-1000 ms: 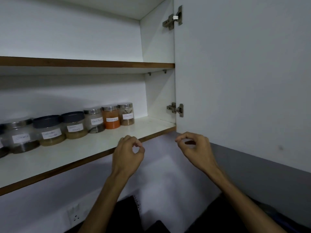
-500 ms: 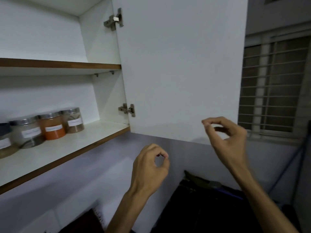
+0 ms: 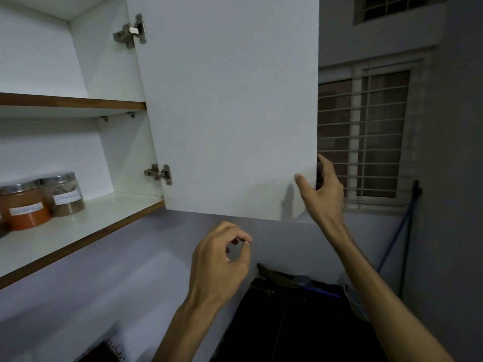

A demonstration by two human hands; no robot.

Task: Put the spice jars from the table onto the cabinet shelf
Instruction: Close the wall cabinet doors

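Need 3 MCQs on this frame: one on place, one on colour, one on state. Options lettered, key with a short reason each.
1. Where is the right hand?
A. On the free edge of the cabinet door
B. On the lower shelf
C. Around a jar

2. What colour are the contents of the jar left of the brown spice jar?
A. Green
B. Orange
C. White

3. What state is the left hand in?
A. Gripping the door
B. Holding a jar
C. Empty, fingers loosely curled

Key:
1 A, the thumb lies on the door's inner face and the fingers wrap behind its edge.
2 B, orange powder shows through the clear wall under a metal lid.
3 C, it hangs below the door with nothing between its fingers.
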